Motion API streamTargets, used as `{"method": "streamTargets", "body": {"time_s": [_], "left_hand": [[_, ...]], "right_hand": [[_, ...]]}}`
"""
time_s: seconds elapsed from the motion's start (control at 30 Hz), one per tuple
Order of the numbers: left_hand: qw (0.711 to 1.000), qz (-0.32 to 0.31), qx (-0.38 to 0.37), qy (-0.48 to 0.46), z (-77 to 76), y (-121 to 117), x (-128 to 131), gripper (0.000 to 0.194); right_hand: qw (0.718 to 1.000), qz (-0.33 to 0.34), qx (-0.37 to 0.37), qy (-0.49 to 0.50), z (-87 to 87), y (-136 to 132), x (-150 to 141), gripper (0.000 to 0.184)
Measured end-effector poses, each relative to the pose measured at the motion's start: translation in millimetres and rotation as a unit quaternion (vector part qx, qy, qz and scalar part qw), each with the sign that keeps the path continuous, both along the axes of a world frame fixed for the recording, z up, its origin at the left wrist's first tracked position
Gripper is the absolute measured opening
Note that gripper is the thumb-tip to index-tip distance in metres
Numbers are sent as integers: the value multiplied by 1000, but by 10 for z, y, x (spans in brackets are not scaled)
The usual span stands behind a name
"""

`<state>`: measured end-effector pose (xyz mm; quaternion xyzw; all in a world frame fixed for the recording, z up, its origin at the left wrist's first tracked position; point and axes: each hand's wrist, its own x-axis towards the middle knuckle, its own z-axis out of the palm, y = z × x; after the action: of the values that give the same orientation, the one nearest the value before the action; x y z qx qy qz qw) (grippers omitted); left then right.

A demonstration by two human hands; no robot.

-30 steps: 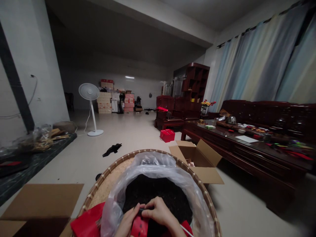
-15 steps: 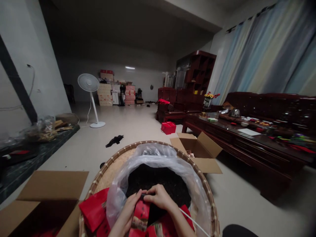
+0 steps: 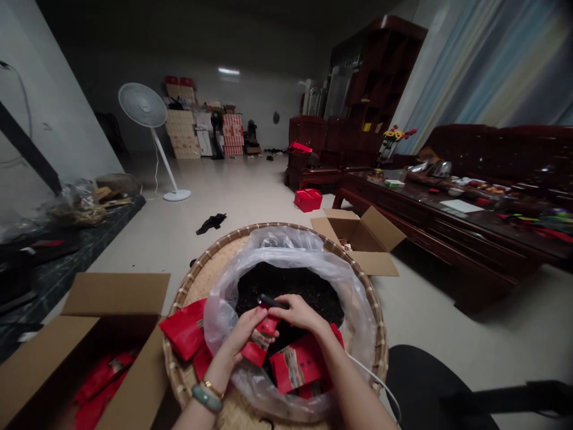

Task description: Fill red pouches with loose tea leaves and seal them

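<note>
My left hand (image 3: 248,330) is closed around a small red packet (image 3: 256,352) printed with a picture. A small black bar-shaped device (image 3: 272,302) is gripped in my right hand (image 3: 296,312), its end at the packet's top edge. Both hands are above an open clear plastic bag (image 3: 219,298) holding dark loose material (image 3: 308,286) that looks like tea leaves. More red packets (image 3: 298,361) lie at the bag's near side, below my right forearm. Other red packets (image 3: 185,328) rest left of the bag. All this sits on a round woven bamboo tray (image 3: 210,257).
At left stands an open cardboard box (image 3: 116,292) with red packets inside. Another open box (image 3: 371,263) is beyond the tray on the right. A white cord (image 3: 373,376) crosses the tray's right rim, near a black round seat (image 3: 430,382). A dark wooden table (image 3: 430,239) stands to the right.
My view has tilted down, showing more of the tray and left box. The black device, mostly hidden between my hands before, now shows plainly in my right hand.
</note>
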<state>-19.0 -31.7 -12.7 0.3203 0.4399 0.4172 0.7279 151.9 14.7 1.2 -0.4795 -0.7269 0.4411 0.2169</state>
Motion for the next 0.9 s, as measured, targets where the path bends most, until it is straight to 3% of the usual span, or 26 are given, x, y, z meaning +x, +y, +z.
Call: {"method": "streamTargets", "body": {"time_s": [0.17,0.33,0.47,0.63,0.77,0.9], "left_hand": [[1000,2,-14,-9,16,-1,23,39],[1000,12,-20,-7,18,12,3,40],[998,45,-9,-34,80,23,-29,39],[996,76,-10,-40,143,12,-20,31],[997,67,-1,-38,144,-1,12,31],[996,86,13,-34,110,13,62,29]], "right_hand": [[1000,11,15,-5,15,16,41,47],[998,-37,-52,18,14,100,162,51],[987,-136,65,-54,-21,191,350,49],[966,-151,110,-178,-52,192,438,55],[973,-148,168,-58,31,102,227,40],[988,-88,120,44,71,-2,-77,20]]}}
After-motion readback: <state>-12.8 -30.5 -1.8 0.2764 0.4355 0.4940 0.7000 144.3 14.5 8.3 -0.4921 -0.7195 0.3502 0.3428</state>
